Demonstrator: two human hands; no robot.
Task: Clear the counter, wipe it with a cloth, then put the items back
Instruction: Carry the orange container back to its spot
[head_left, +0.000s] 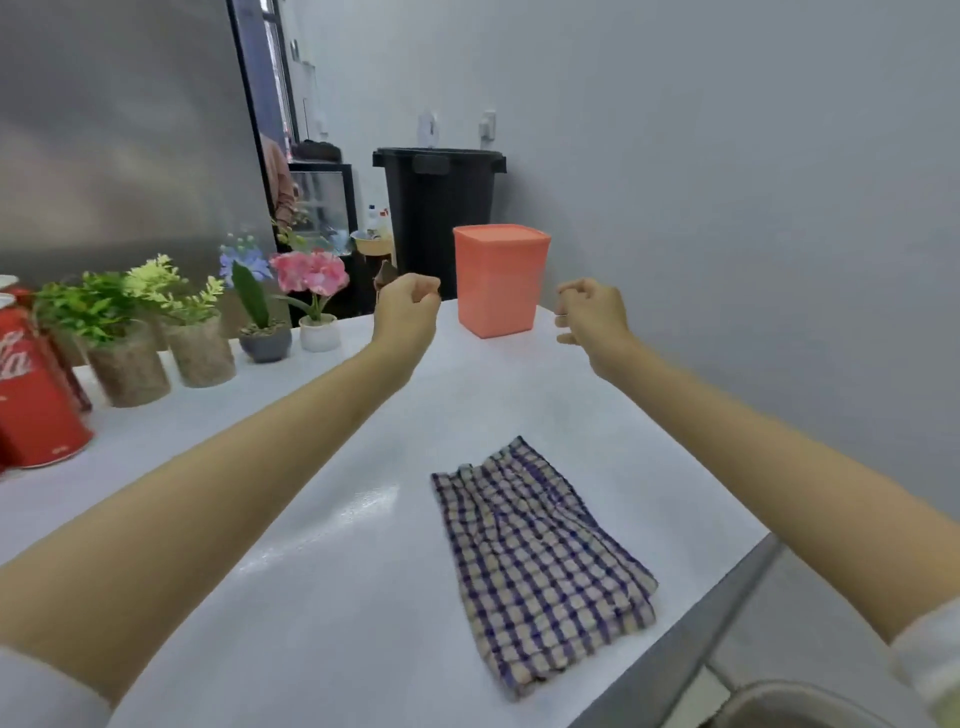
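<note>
An orange lidded plastic container (497, 279) stands at the far end of the white counter (322, 519). My left hand (408, 306) hovers just left of it with fingers curled in and nothing held. My right hand (589, 314) hovers just right of it, fingers loosely bent and apart, also holding nothing. Neither hand touches the container. A checked blue-and-beige cloth (540, 561) lies flat on the counter in the near middle, beneath and between my forearms.
Along the counter's left side stand red cola cans (36, 400), two leafy plants in clear pots (130, 358), a small grey pot (265, 340) and a pink flower in a white pot (317, 312). A black bin (441, 208) stands behind. A metal sink (795, 706) sits at bottom right.
</note>
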